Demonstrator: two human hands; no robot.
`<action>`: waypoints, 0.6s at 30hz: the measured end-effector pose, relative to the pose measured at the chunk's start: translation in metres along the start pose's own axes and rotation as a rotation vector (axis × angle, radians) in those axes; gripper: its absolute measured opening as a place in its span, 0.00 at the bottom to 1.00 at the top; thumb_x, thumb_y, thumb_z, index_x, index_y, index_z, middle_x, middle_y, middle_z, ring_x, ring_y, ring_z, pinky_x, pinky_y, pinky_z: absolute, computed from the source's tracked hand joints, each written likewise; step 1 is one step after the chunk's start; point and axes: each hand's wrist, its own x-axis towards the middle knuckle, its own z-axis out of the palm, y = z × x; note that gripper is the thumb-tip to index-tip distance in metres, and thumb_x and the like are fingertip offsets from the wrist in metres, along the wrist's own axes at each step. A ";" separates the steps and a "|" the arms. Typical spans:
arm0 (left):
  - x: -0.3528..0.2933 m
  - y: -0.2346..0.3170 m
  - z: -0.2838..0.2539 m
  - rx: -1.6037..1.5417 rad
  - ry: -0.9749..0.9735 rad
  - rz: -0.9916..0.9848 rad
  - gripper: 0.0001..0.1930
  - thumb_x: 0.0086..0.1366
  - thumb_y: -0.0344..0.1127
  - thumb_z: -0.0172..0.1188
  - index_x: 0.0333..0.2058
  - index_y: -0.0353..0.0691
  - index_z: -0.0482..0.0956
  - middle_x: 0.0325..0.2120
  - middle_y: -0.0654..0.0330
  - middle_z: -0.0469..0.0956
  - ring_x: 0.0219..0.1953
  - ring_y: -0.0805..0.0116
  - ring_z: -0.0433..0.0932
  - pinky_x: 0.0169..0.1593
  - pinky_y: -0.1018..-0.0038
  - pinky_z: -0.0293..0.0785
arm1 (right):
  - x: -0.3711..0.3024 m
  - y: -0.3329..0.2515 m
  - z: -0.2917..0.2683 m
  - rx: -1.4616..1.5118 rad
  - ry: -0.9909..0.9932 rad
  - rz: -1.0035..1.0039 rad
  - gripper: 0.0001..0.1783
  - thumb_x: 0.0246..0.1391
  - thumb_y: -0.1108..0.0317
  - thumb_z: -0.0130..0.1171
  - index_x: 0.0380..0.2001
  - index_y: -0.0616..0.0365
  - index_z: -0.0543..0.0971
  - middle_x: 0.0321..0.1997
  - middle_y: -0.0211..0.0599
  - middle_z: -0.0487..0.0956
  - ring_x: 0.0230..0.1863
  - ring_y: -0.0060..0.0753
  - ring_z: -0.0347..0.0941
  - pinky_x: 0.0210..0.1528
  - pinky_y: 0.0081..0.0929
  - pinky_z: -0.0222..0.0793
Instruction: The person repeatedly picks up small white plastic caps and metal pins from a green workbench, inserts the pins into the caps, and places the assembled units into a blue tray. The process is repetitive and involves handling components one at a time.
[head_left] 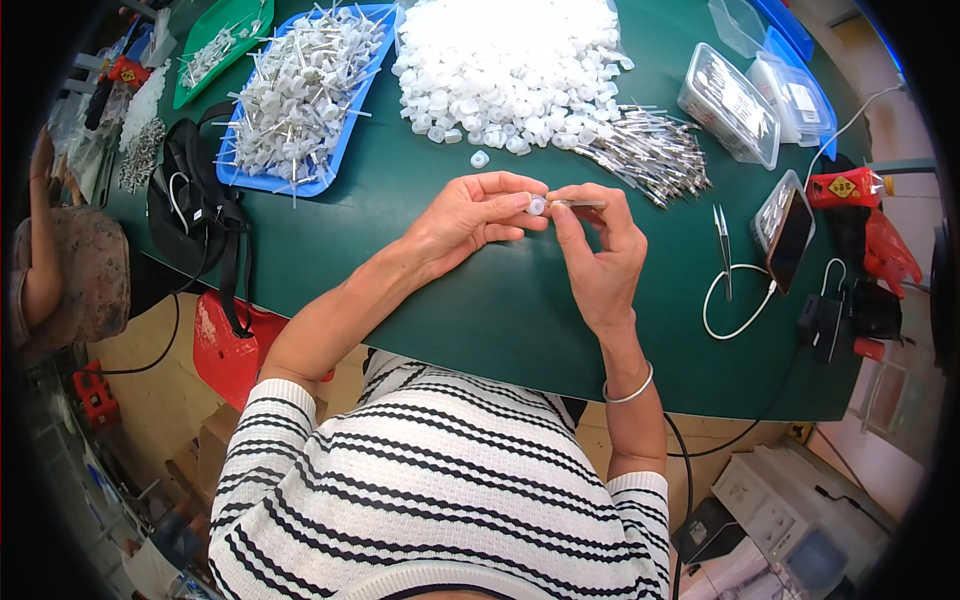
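Between the thumb and forefinger of my left hand (462,222) is a small translucent white plastic cap (537,206). Close beside it, my right hand (606,250) pinches a thin metal rod (588,203), one end pointing toward the cap. Whether rod and cap touch is hidden by my fingertips. Both hands hover over the green table (480,335). Just beyond them lies a single loose cap (480,159), in front of a large heap of white caps (510,65). A pile of slim metal rods (650,155) adjoins that heap on the right.
A blue tray (322,178) of capped rods stands far left, near a green tray (185,92) and black bag (180,195). Rightward are tweezers (722,240), a clear plastic box (730,105), a phone (791,240) and its white cable (705,310). Another person's arm (40,210) shows at left.
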 end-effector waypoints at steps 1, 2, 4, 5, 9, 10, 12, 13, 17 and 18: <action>0.000 0.000 0.000 -0.005 0.001 -0.003 0.13 0.64 0.33 0.59 0.46 0.34 0.76 0.38 0.58 0.80 0.40 0.70 0.81 0.38 0.83 0.79 | 0.000 -0.001 0.000 0.020 -0.002 0.013 0.06 0.52 0.78 0.60 0.34 0.62 0.75 0.32 0.35 0.80 0.32 0.27 0.79 0.36 0.22 0.74; -0.001 0.001 0.001 -0.009 0.002 -0.006 0.13 0.63 0.33 0.60 0.45 0.35 0.77 0.38 0.58 0.80 0.39 0.71 0.81 0.39 0.83 0.79 | 0.000 0.000 0.000 0.027 -0.001 0.017 0.06 0.52 0.78 0.60 0.34 0.62 0.75 0.32 0.35 0.80 0.32 0.26 0.79 0.37 0.21 0.74; -0.001 0.002 0.002 -0.015 0.002 -0.011 0.13 0.63 0.33 0.60 0.45 0.36 0.77 0.38 0.58 0.80 0.39 0.71 0.81 0.39 0.82 0.78 | 0.000 0.000 0.000 0.040 0.000 0.025 0.06 0.52 0.78 0.60 0.34 0.63 0.76 0.32 0.35 0.80 0.32 0.26 0.79 0.37 0.21 0.74; -0.002 0.002 0.002 -0.016 0.000 -0.012 0.13 0.63 0.34 0.60 0.45 0.36 0.77 0.38 0.58 0.80 0.39 0.71 0.81 0.40 0.82 0.78 | 0.000 0.000 0.000 0.039 -0.001 0.025 0.06 0.52 0.78 0.60 0.34 0.63 0.76 0.32 0.35 0.80 0.32 0.26 0.79 0.37 0.21 0.74; -0.001 0.002 0.001 -0.009 -0.008 -0.013 0.13 0.63 0.34 0.60 0.45 0.36 0.77 0.38 0.59 0.80 0.39 0.72 0.81 0.40 0.83 0.78 | 0.000 -0.001 -0.001 0.037 -0.006 0.029 0.06 0.52 0.78 0.60 0.34 0.63 0.76 0.32 0.35 0.80 0.32 0.26 0.79 0.37 0.21 0.74; -0.001 0.002 0.001 0.000 -0.006 -0.010 0.13 0.63 0.34 0.60 0.45 0.36 0.77 0.38 0.58 0.80 0.39 0.72 0.81 0.40 0.82 0.78 | 0.000 -0.001 -0.001 0.037 -0.007 0.030 0.06 0.52 0.78 0.60 0.34 0.63 0.76 0.32 0.35 0.80 0.32 0.26 0.79 0.37 0.21 0.74; -0.001 0.002 0.001 0.016 -0.002 -0.004 0.13 0.63 0.34 0.60 0.45 0.36 0.77 0.38 0.58 0.80 0.39 0.72 0.81 0.40 0.82 0.78 | 0.000 -0.001 -0.001 0.004 -0.016 0.006 0.06 0.51 0.78 0.61 0.34 0.62 0.77 0.32 0.35 0.80 0.32 0.27 0.79 0.36 0.22 0.74; 0.000 0.001 0.001 0.026 -0.001 -0.001 0.13 0.64 0.33 0.59 0.45 0.35 0.77 0.38 0.58 0.80 0.40 0.71 0.81 0.40 0.82 0.78 | 0.000 0.000 0.000 -0.013 -0.020 -0.005 0.07 0.50 0.78 0.61 0.34 0.62 0.77 0.32 0.36 0.80 0.32 0.28 0.78 0.36 0.22 0.74; -0.002 0.001 0.003 0.060 0.007 0.007 0.13 0.65 0.33 0.57 0.46 0.34 0.75 0.38 0.57 0.80 0.41 0.70 0.81 0.40 0.82 0.79 | 0.000 0.002 -0.002 -0.094 -0.024 -0.070 0.08 0.48 0.79 0.62 0.34 0.61 0.77 0.31 0.37 0.79 0.31 0.31 0.78 0.34 0.24 0.73; -0.002 0.002 0.003 0.064 0.009 0.008 0.13 0.65 0.33 0.57 0.46 0.34 0.75 0.38 0.57 0.80 0.41 0.70 0.81 0.41 0.81 0.79 | 0.000 0.002 -0.002 -0.105 -0.023 -0.079 0.08 0.48 0.79 0.62 0.34 0.61 0.77 0.31 0.37 0.79 0.31 0.32 0.77 0.34 0.24 0.73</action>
